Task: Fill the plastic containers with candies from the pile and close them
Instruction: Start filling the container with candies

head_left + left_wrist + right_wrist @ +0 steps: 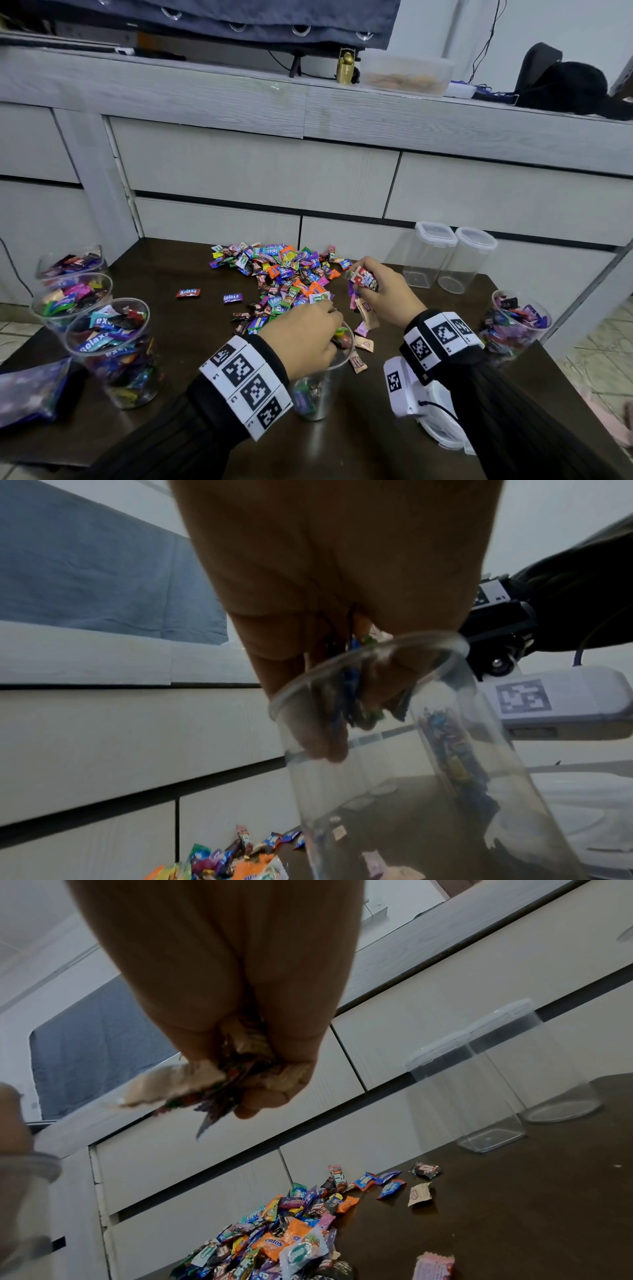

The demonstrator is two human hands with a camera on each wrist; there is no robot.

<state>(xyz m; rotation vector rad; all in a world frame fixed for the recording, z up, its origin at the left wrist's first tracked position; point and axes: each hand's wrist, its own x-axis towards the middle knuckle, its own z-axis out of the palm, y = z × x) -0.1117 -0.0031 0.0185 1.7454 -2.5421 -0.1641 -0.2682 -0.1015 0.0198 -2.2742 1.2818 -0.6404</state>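
Over the open container (pixel 322 383), both hands (pixel 305 332) (pixel 383 291) clutch candies (pixel 364 278).

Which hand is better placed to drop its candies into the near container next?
Left. The left hand is already at the rim of the near container, candies in its fingers; the right hand grips its candies over the pile.

Pale drawer unit (pixel 260 168), tiled floor (pixel 596 370)
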